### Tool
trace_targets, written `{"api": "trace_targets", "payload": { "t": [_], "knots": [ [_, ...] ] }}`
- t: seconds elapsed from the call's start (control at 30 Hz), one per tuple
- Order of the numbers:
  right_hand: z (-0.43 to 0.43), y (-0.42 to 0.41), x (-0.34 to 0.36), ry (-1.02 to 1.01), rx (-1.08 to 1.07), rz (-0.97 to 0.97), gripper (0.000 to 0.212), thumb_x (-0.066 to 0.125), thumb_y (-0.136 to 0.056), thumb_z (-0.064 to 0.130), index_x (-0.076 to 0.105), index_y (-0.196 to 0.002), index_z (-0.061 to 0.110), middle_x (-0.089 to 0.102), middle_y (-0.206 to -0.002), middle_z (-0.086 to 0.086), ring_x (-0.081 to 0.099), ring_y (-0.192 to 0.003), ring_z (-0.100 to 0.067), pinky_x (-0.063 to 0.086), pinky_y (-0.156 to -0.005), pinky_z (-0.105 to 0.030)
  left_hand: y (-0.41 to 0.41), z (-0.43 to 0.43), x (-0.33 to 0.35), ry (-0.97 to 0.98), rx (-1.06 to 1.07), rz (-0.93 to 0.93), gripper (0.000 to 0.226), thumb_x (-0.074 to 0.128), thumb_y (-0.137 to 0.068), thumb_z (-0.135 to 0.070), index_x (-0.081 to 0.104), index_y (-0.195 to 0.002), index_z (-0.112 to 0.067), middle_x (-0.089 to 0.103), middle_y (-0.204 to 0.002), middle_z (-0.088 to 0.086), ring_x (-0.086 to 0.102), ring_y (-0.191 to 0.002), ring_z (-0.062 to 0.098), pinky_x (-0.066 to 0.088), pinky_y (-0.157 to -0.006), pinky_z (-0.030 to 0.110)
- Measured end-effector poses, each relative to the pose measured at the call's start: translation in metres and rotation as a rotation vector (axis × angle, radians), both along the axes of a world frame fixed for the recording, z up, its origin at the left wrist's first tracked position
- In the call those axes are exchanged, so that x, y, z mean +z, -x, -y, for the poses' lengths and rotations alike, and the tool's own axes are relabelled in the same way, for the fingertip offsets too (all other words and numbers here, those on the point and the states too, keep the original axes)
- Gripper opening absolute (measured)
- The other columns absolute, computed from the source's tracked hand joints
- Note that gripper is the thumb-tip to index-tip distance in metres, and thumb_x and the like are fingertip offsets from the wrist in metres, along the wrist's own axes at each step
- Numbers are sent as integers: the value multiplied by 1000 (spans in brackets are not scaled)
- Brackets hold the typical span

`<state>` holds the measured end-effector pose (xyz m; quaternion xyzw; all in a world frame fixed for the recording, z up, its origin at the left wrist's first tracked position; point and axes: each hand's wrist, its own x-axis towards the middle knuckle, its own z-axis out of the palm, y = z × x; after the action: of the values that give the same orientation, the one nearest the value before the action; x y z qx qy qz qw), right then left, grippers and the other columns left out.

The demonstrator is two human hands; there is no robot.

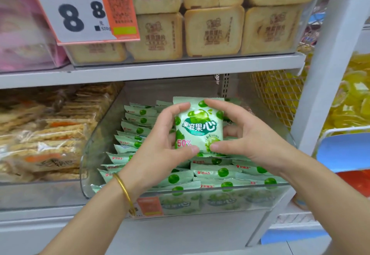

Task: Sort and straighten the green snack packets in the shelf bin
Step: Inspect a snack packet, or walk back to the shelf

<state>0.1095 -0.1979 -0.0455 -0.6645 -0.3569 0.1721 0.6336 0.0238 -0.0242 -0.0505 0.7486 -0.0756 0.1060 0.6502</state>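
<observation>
A pale green snack packet with green fruit print stands upright, face toward me, above the clear shelf bin. My left hand grips its left edge, thumb at the bottom and fingers at the top. My right hand grips its right edge the same way. Below and behind the hands, several matching green packets lie in overlapping rows inside the bin, some standing on edge at the left. A gold bangle circles my left wrist.
A bin of brown cracker packs sits to the left. Beige cake packs fill the shelf above, behind an orange price tag. Yellow sweets and a wire mesh basket lie right of the white upright post.
</observation>
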Motion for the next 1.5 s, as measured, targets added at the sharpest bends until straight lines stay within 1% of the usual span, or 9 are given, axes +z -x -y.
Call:
{"api": "trace_targets", "payload": {
  "t": [0.23, 0.6, 0.77, 0.9, 1.03, 1.17, 1.33, 1.43, 1.5],
  "knots": [
    [-5, 2, -3, 2, 64, 1, 81, 72, -72, -11, 48, -124, 46, 52, -130, 16, 67, -94, -18, 56, -80, -30, 3, -8, -3, -45, -24, -49, 78, 66, -73, 5, 33, -128, -41, 56, -117, -26, 62, -104, 5, 53, -83, 26],
    [-8, 1, -5, -56, 35, -9, 78, 67, -75, -15, 49, -128, 40, 57, -125, 12, 65, -96, -29, 57, -81, -35, 1, -7, 0, -115, 11, -17, 78, 61, -80, 13, 34, -129, -41, 43, -132, -17, 61, -107, 10, 53, -88, 34],
    [-8, 5, -7, -84, -37, 2, 70, 62, -81, -11, 50, -126, 41, 63, -114, 17, 64, -80, -24, 51, -64, -24, 1, -5, -7, -467, 280, 67, 71, 72, -77, -9, 37, -127, -46, 34, -126, -15, 46, -118, 5, 38, -105, 25],
    [-8, 9, -7, -114, -51, 13, 65, 57, -86, -8, 47, -129, 40, 58, -121, 18, 68, -89, -21, 52, -70, -24, 1, -3, -5, -736, 438, 182, 72, 70, -79, -8, 39, -140, -30, 26, -113, -14, 33, -112, 4, 26, -102, 10],
    [-7, 13, -7, -147, 1, -3, 62, 58, -84, 1, 46, -131, 39, 59, -122, 21, 68, -94, -17, 56, -76, -28, 4, 4, -4, -604, 324, 126, 63, 53, -87, -25, 30, -144, -34, 26, -125, -17, 28, -123, -1, 30, -108, 23],
    [-7, 16, -5, -169, 52, 37, 64, 48, -83, 0, 45, -134, 38, 51, -134, 1, 65, -104, -24, 56, -80, -37, 7, 8, -3, -657, 323, 134, 81, 51, -71, -62, 21, -143, -42, 22, -123, -29, 17, -122, -14, 13, -98, -4],
    [-11, 21, -2, -164, 47, 41, 52, 36, -91, -18, 38, -117, 27, 56, -129, 1, 64, -105, -23, 56, -83, -41, 7, 5, 0, -530, 333, 149, 66, 60, -85, -9, 34, -140, -34, 39, -123, -19, 36, -117, -14, 35, -100, 12],
    [-12, 19, 0, -126, -136, 130, 42, 50, -90, -6, 50, -113, 29, 54, -119, 0, 64, -94, -18, 57, -74, -32, 9, 3, 6, -321, 314, 99, 65, 54, -89, -2, 29, -138, -37, 54, -119, -18, 52, -108, -9, 43, -90, 10],
    [-12, 17, 0, -65, -222, 174, 41, 58, -89, 4, 58, -114, 37, 51, -121, 5, 62, -93, -8, 56, -78, -29, 11, 3, 9, -161, 272, 104, 64, 51, -91, 0, 26, -131, -44, 65, -113, -7, 63, -101, 8, 50, -90, 31]
  ]
}}
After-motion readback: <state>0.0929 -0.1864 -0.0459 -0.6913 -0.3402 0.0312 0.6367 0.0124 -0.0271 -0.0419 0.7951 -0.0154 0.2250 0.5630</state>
